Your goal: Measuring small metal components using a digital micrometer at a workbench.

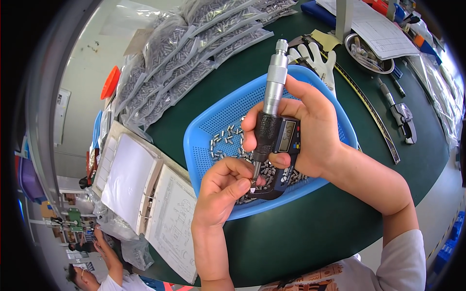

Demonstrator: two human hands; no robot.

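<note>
Your right hand (310, 131) was clenched around a digital micrometer (272, 121), fingers wrapped over its black grip and the thumb lying under the small grey display. The tool stood nearly upright over the blue perforated basket (204, 131), its silver thimble pointing up past the basket's far rim and its curved frame low, near the basket's front edge.

Your left hand (223, 186) came up at the basket's front rim, thumb and forefinger pinched on a small metal pin (253, 183) held right at the measuring gap of the micrometer; the pin itself was mostly hidden by your fingertips. Both hands nearly touched there.

Inside the basket lay a loose scatter of small silver pins (225, 138), thickest beneath the micrometer and thinning toward the basket's left side.

The basket rested on a dark green table (301, 233). Beyond the basket's far left corner, clear bags of metal parts (194, 53) were stacked in overlapping rows. Just behind the basket lay a white work glove (318, 60). Left of the basket sat white paper drawings (145, 194) in clear sleeves. Well to the basket's right lay another hand tool (403, 116) beside a long dark ruler (374, 116), and a round metal dish (369, 53) stood farther back.
</note>
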